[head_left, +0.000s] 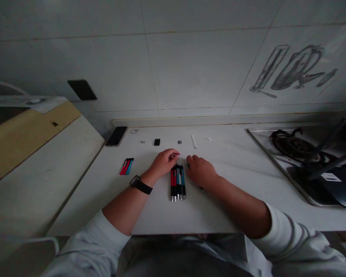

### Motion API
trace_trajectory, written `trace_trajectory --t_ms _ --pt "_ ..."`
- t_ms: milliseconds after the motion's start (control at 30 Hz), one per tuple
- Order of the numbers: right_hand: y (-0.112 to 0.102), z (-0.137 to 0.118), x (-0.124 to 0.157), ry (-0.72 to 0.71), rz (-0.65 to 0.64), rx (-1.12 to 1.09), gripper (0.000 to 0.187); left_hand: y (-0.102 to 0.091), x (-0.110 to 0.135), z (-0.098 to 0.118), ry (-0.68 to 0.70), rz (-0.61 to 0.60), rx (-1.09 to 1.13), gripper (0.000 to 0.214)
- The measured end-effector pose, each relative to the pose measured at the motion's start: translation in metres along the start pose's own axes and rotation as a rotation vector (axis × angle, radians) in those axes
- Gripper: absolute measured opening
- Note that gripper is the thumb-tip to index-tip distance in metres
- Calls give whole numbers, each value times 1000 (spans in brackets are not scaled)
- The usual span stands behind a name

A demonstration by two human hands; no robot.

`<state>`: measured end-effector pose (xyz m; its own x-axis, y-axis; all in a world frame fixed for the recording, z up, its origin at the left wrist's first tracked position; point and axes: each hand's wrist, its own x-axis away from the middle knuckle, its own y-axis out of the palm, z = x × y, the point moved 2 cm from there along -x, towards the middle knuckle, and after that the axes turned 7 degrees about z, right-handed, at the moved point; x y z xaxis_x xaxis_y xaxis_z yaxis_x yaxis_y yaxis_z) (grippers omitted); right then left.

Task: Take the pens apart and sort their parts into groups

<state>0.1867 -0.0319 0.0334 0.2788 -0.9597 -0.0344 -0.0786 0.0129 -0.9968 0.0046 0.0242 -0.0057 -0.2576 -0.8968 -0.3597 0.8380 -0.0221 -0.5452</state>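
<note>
Side by side on the white counter lies a row of several click pens [178,182] in red, blue and black, metal tips toward me. My left hand [163,161], a black watch on its wrist, is at the upper end of this row. Its fingers are loosely bent and apart, with nothing visible in them. Just right of the row, my right hand [201,170] is closed palm down over a dark pen [202,189]. Only the pen's tip and a bit of its upper end show; the rest is under the hand.
Red and blue pen barrels [127,166] lie at left. Behind are a phone [117,136], small metal parts [143,142], black grips [157,142], small black pieces [179,142], thin white refills [194,141] and small white bits [208,139]. A gas stove [294,154] stands right.
</note>
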Motion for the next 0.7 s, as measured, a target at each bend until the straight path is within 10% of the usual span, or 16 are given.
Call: trace_trajectory --t_ms 500,700 --pt "22 18 -27 -205 299 -584 21 -9 3 15 53 -43 9 9" --pt "13 36 -34 -124 234 -526 26 -28 -4 10 23 185 -39 7"
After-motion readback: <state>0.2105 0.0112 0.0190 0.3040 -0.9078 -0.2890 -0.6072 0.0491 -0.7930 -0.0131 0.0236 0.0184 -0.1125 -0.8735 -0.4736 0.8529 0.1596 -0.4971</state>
